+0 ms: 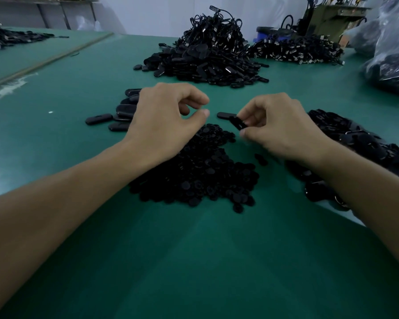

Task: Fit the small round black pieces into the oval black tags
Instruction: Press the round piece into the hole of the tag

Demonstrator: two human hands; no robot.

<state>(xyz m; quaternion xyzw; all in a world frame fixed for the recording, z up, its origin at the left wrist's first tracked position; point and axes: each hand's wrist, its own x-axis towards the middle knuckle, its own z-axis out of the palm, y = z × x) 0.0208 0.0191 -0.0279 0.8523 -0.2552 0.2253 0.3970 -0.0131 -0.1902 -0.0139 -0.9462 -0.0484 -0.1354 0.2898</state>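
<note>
A heap of small round black pieces [200,171] lies on the green table [194,261] between my forearms. My right hand [276,127] pinches an oval black tag [238,124] between thumb and fingers, just above the heap's far edge. Another oval tag [225,115] lies flat on the table just beyond it. My left hand [168,116] hovers over the heap's left side with fingers curled and thumb near the forefinger; nothing shows between them. A pile of oval tags [355,143] sits under my right forearm. Several oval tags [122,111] lie left of my left hand.
A tall mound of black tags and looped cords [207,54] rises at the table's far middle. A lower spread of cords with metal ends [295,50] lies to its right. Clear plastic bags [389,49] of parts stand at the far right. Another dark pile [7,36] sits far left.
</note>
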